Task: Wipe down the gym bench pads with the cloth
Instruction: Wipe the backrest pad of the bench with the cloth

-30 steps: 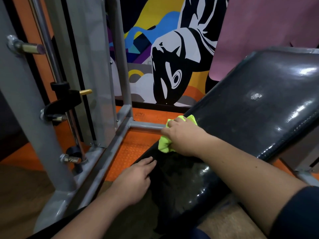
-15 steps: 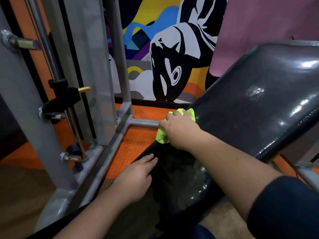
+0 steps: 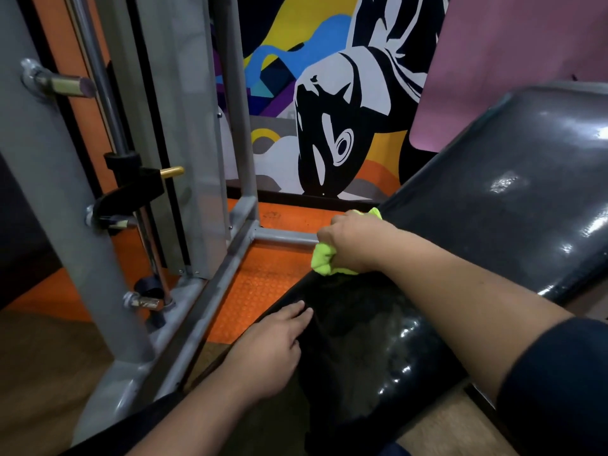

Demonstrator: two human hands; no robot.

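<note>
the mural (image 3: 329,103) fills the wall ahead of me, black and white shapes over yellow, blue and orange, with a pink panel (image 3: 519,54) beside it on the right. the grey frame (image 3: 65,225) of a machine stands to my left, its rails running along the orange mat (image 3: 263,281) and a chrome bar (image 3: 108,103) rising through it. the back pad (image 3: 493,192) slopes up to my right, black and glossy with light spots on it. the seat pad (image 3: 371,340) lies low in front of me, just below the back pad, also black and shiny. my right hand (image 3: 355,241) is curled tight around the cloth (image 3: 324,260), a bright yellow-green bunch, and presses it at the left edge where the back pad meets the seat pad. bits of the cloth poke out above and below my fist. my left hand (image 3: 273,343) lies flat with fingers straight on the left edge of the seat pad, holding nothing. a dark sleeve (image 3: 559,390) covers my right upper arm.
</note>
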